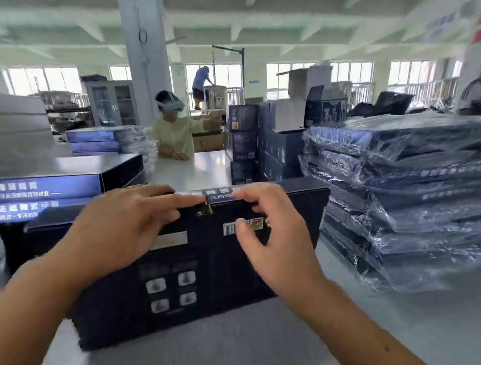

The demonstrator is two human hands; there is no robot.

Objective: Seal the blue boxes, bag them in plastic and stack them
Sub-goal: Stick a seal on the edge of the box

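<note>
A dark blue box (206, 272) stands on the white table (213, 356) in front of me, its printed face toward me. My left hand (121, 230) lies flat over its upper left part, fingers stretched toward a small gold sticker (204, 209) at the top edge. My right hand (270, 232) hovers at the upper right, fingers loosely curved with the tips near the top edge and the thumb by a barcode label (230, 229). It holds nothing that I can see.
A tall stack of plastic-bagged blue boxes (415, 196) fills the right side. Unbagged blue boxes (47, 184) are piled at the left, with more bagged ones (107, 138) behind. A person in a headset (173, 127) sits across the table. Dark cartons (261, 139) stand mid-back.
</note>
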